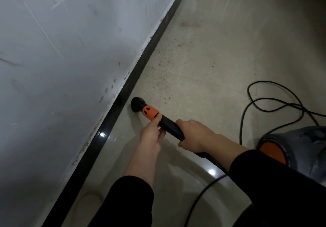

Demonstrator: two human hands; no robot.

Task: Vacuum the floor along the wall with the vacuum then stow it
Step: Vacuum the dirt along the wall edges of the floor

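Black plastic wand with an orange collar, clamped in both hands. Forward on it the left hand, just behind the collar, fingers curled under the tube and one fingertip against the collar's rear edge. Further back the right hand, wrapped over the rear end of the wand, at the start of the ribbed hose. Hands apart, with a short bare stretch of black tube between them. Black sleeves on both forearms, ending short of the wrists.

Beyond the left hand, round black nozzle down on the beige floor, just beside the glossy black skirting at the foot of the scuffed white wall; contact with the skirting impossible to tell. Ahead of the nozzle, further from both hands, brown specks of dirt scattered along the skirting.

Right of the right hand and behind its forearm, grey vacuum body with an orange disc on its side, resting on the floor. Beyond that, black cord in loose loops on the floor, well apart from the nozzle. Another dark stretch of cord below the right forearm, curving toward the near edge.
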